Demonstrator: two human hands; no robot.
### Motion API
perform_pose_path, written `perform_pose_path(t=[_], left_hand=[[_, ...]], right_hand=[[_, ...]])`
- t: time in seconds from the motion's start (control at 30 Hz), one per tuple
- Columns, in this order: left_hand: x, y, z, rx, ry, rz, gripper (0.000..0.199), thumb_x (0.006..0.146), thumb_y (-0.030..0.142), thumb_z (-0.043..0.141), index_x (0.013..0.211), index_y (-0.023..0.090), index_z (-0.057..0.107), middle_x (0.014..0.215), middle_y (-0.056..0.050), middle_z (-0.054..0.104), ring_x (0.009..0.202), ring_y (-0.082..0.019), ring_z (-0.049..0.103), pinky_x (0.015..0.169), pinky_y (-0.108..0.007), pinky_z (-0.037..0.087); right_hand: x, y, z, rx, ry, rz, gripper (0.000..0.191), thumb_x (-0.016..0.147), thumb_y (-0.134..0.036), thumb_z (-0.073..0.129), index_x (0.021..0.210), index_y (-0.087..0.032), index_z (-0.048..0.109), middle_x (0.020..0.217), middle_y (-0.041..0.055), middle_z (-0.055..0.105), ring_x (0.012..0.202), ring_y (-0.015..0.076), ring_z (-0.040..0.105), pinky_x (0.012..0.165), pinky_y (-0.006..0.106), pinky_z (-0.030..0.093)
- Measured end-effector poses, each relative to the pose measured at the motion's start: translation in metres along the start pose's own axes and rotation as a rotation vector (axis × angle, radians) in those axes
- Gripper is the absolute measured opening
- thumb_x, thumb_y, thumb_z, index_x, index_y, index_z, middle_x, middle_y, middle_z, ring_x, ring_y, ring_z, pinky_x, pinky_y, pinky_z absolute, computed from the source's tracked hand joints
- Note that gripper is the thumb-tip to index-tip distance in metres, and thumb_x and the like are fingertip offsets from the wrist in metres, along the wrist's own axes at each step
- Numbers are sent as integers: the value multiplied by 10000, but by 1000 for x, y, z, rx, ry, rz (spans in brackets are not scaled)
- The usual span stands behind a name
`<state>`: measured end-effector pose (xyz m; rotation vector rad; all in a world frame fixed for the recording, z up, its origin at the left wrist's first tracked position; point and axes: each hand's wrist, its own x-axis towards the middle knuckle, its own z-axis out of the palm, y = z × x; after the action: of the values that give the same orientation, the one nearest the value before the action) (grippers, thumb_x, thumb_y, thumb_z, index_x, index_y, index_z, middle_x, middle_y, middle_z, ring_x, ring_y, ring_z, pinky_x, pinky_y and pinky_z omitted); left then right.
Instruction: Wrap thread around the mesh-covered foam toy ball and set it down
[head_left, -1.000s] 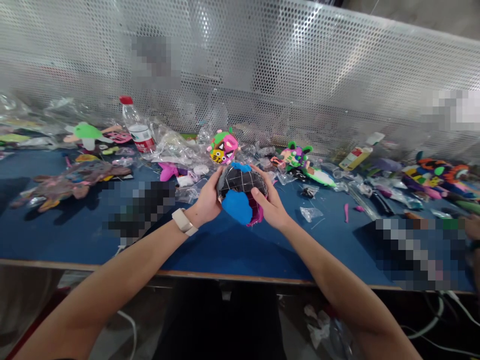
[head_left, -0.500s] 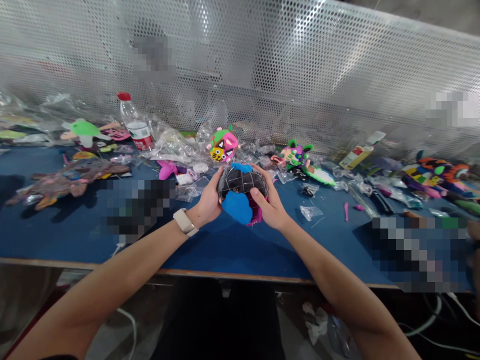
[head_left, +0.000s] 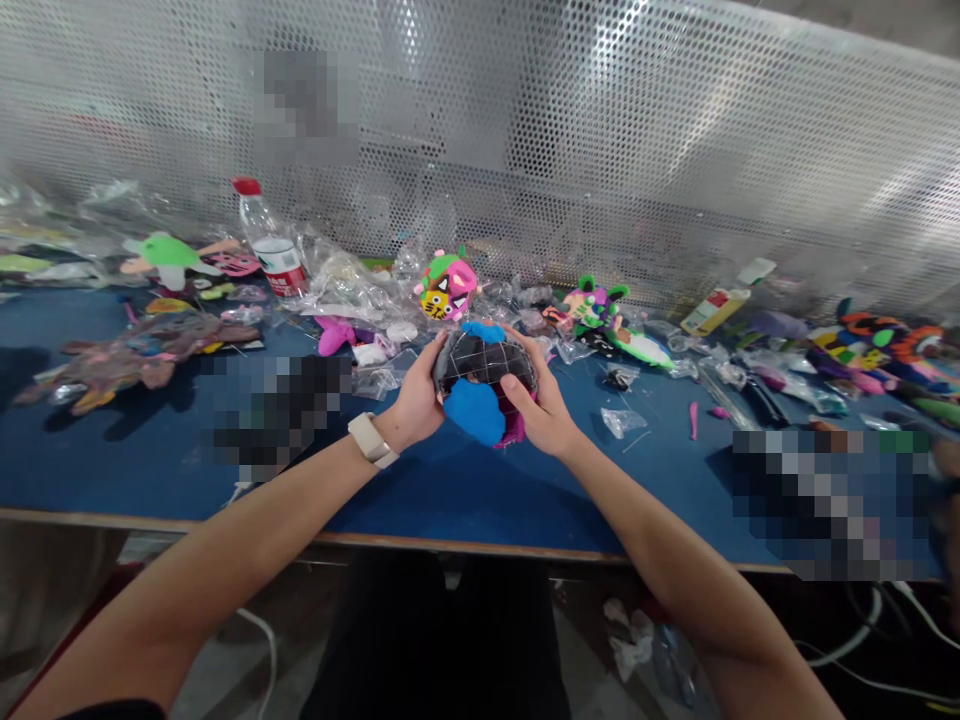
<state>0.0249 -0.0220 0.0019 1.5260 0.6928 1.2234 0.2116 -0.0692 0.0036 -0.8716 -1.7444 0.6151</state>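
Observation:
Between both hands, above the blue table, is a rounded dark object [head_left: 487,362] with a pale grid of lines. Bright blue clay [head_left: 475,412] covers its lower front, more blue shows at its top, and magenta lies at its lower right. My left hand [head_left: 421,398] wraps round its left side, fingers partly hidden behind it. My right hand [head_left: 546,402] holds the right side, thumb pressed on the front. Just behind the object sits a colourful round piece [head_left: 448,288] with a yellow cat face.
A red-capped bottle [head_left: 279,255] stands at the back left by crumpled clear plastic. Flat brown clay figures [head_left: 150,358] lie left. Behind the table [head_left: 465,510] rises a perforated metal panel [head_left: 480,130]. A yellow carton [head_left: 712,310] and more colourful figures [head_left: 874,345] are at the right.

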Motion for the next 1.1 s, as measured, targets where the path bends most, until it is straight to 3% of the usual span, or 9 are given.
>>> perform_pose_path(t=[0.13,0.27,0.4,0.67,0.93,1.1], left_hand=[[-1,7,1,-262,65,-149,636,1088,663,345,1380,244,722,1253,-93,856,1315,-347,761,993,-539,693],[1,7,0,-192,35,-63,678,1071,722,325,1387,243,686,1355,-119,820,1355,-346,742,1055,-538,671],[2,-3,2,-209,-14,-109,707,1077,724,292,1379,224,691,1217,-129,852,1238,-338,795,1002,-533,688],[-2,-3,4,-567,103,-277,446,1047,588,572,1243,234,760,1214,-75,849,1302,-343,753,1128,-518,634],[-1,-8,1,-555,82,-284,499,1034,640,554,1241,236,763,1248,-85,841,1380,-377,709,1160,-558,605],[2,-8,-1,-467,10,-215,600,1042,710,485,1309,238,742,1396,-93,796,1497,-377,628,1241,-563,541]], right_hand=[[0,0,0,12,33,11,675,1047,-711,597,1628,-383,492,1620,83,648,1506,348,614,1295,616,492],[1,2,-2,-29,89,1,630,1044,-715,596,1571,-373,545,1556,88,697,1445,353,661,1246,616,539],[0,6,-4,-57,105,-42,565,1046,-661,640,1520,-362,572,1528,88,712,1397,337,693,1204,587,573],[-1,10,-4,-79,66,-41,647,1052,-692,608,1558,-297,522,1497,122,719,1369,342,703,1176,583,587],[-1,11,-3,-148,45,-33,671,1052,-719,576,1577,-311,488,1472,116,727,1321,343,728,1149,583,600],[-2,9,-7,-313,16,-113,715,1088,-666,530,1693,-324,360,1590,128,656,1408,363,685,1161,597,594]])
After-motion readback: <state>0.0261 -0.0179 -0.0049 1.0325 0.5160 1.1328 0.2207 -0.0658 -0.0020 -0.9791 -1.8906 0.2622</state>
